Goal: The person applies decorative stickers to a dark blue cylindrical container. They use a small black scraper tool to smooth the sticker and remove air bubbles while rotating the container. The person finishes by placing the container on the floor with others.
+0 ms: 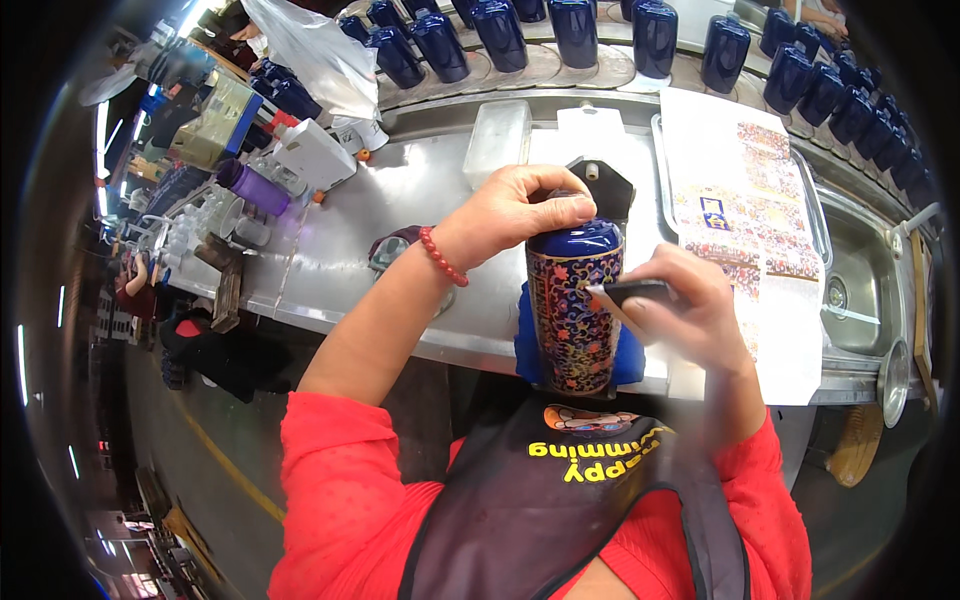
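A dark blue bottle, wrapped in a gold, red and blue floral pattern, stands at the near edge of the metal bench. My left hand closes over its neck from above; a red bead bracelet is on that wrist. In my right hand is a dark flat scraper with a pale edge, held against or very close to the bottle's right side. That hand is partly smeared by motion. Blue material shows behind the bottle's lower part on both sides. The bottle's neck is mostly hidden by my left fingers.
Patterned transfer sheets lie on white paper over a tray at right, with a metal sink beyond. Plain blue bottles line a conveyor at the back. A clear plastic container and a purple cup stand on the bench.
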The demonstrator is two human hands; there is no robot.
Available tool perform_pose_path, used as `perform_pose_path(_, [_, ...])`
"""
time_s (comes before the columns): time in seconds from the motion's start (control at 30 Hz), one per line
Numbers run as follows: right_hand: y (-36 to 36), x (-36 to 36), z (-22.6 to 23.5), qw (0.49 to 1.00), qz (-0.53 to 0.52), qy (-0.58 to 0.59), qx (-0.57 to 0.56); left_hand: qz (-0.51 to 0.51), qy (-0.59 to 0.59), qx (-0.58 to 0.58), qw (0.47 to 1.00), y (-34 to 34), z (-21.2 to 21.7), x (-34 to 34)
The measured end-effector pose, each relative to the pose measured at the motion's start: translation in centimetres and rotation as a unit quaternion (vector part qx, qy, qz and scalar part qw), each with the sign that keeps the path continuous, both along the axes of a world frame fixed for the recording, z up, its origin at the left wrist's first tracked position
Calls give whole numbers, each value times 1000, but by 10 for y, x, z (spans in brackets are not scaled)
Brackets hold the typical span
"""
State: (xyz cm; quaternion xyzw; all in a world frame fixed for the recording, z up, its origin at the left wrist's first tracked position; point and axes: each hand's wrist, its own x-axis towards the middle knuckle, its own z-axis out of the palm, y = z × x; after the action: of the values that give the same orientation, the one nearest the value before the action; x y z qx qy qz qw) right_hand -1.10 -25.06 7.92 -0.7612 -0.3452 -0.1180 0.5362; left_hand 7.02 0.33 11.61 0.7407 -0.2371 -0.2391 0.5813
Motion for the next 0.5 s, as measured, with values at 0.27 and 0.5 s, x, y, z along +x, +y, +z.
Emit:
perform_pose_path(0.27, [5, 0, 17, 999, -23, 12, 37, 59, -52, 28, 997, -5, 19, -25])
perform_pose_path(0.5, [-6, -17, -4, 984, -53, 75, 153, 181, -172, 149, 957, -15, 32, -46])
